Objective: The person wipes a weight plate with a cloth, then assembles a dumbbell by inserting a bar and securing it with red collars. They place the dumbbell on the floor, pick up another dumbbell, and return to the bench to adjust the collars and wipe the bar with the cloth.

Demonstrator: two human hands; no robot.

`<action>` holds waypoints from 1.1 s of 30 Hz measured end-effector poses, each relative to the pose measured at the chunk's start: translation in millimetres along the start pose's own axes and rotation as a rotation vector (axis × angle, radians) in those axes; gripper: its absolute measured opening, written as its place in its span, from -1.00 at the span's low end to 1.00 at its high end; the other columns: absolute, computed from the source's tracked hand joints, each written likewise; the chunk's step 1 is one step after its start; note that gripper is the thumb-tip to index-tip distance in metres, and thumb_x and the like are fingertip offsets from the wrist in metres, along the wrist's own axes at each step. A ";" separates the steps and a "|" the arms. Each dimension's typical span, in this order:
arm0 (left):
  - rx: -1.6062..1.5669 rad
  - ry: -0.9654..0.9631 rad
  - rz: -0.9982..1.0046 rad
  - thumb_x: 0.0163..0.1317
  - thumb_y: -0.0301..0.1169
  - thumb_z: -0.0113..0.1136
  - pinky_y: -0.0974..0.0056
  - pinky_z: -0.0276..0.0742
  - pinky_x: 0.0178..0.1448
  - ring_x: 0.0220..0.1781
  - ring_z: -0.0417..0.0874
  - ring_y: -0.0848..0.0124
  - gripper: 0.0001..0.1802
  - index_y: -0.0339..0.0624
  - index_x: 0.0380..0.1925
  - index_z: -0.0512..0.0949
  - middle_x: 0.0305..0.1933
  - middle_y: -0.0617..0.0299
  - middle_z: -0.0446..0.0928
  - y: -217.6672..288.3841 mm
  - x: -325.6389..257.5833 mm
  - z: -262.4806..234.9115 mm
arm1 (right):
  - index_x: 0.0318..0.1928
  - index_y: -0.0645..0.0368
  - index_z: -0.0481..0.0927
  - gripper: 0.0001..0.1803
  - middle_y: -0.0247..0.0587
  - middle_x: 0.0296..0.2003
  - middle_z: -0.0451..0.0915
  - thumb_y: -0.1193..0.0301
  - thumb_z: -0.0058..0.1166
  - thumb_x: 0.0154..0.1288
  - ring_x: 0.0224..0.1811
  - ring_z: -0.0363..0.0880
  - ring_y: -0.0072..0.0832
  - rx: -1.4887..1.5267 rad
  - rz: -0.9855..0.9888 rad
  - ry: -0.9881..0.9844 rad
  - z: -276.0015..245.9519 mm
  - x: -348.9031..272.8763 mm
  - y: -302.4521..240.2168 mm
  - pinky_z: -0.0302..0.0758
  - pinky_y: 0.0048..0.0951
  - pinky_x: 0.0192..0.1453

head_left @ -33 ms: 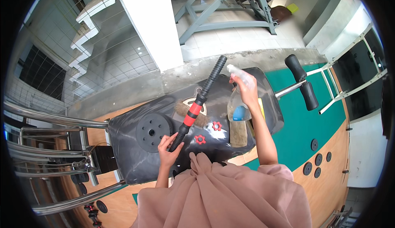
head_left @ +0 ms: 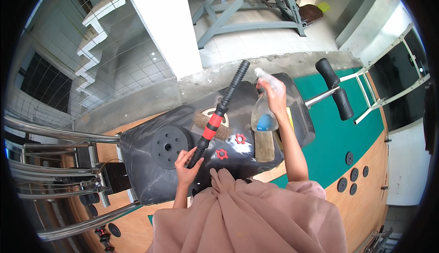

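- Head view: the left hand (head_left: 186,167) is wrapped around the lower end of a long black ribbed dumbbell bar with a red grip section (head_left: 218,114), fingers closed about it; the bar slants up and to the right over a black plastic-covered bench surface (head_left: 151,180).
- The right hand (head_left: 273,94) is closed around the neck of a clear plastic spray bottle with blue liquid (head_left: 263,113), holding it raised above the black surface, nozzle pointing left.
- Under the bar lies a brown bristle brush (head_left: 203,120); just below the bottle rests a tan rectangular wooden block (head_left: 264,146).
- Two small red star-shaped collar nuts (head_left: 240,138) lie on the surface between bar and block.
- A round black weight plate (head_left: 169,146) lies flat left of the bar's lower end.
- A black padded roller on a metal rod (head_left: 336,88) stands to the right over green flooring.
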State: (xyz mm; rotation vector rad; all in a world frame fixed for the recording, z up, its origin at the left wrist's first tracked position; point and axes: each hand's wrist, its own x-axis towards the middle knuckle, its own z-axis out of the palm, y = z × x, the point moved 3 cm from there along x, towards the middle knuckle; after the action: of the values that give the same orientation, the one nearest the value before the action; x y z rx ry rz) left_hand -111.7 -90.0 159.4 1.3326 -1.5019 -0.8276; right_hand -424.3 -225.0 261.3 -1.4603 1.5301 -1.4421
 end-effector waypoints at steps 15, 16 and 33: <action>-0.327 0.039 -0.205 -0.01 -0.68 0.27 0.58 0.35 -0.48 -0.45 0.42 0.66 -0.55 -0.41 -0.04 0.48 -0.34 0.33 0.34 -22.5 -3.7 -4.3 | -0.22 0.19 0.50 -0.74 -0.29 -0.36 0.55 0.35 0.20 0.12 -0.32 0.47 -0.56 0.032 -0.098 0.175 32.1 12.7 109.8 0.41 -0.50 -0.17; -0.343 0.041 -0.212 -0.01 -0.68 0.27 0.58 0.36 -0.50 -0.45 0.42 0.66 -0.55 -0.42 -0.03 0.47 -0.33 0.32 0.34 -22.8 -3.9 -4.2 | -0.19 0.19 0.49 -0.69 -0.28 -0.30 0.54 0.34 0.24 0.09 -0.34 0.47 -0.54 0.010 -0.034 0.128 39.0 8.3 122.4 0.41 -0.49 -0.18; -0.456 0.038 -0.234 0.04 -0.68 0.20 0.50 0.34 -0.57 -0.53 0.44 0.60 -0.54 -0.46 0.00 0.39 -0.27 0.27 0.35 -24.8 -5.6 6.9 | 0.30 0.30 -0.04 0.07 0.17 0.20 0.15 0.07 0.30 -0.08 0.26 0.17 0.00 -0.714 0.243 0.062 0.8 -118.3 148.5 0.16 -0.15 0.31</action>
State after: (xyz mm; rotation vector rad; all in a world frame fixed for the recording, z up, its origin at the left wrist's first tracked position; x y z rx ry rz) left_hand -109.7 -89.8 133.2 1.1790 -1.0536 -1.2044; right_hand -442.4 -141.3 91.9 -1.5273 2.3160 -0.8304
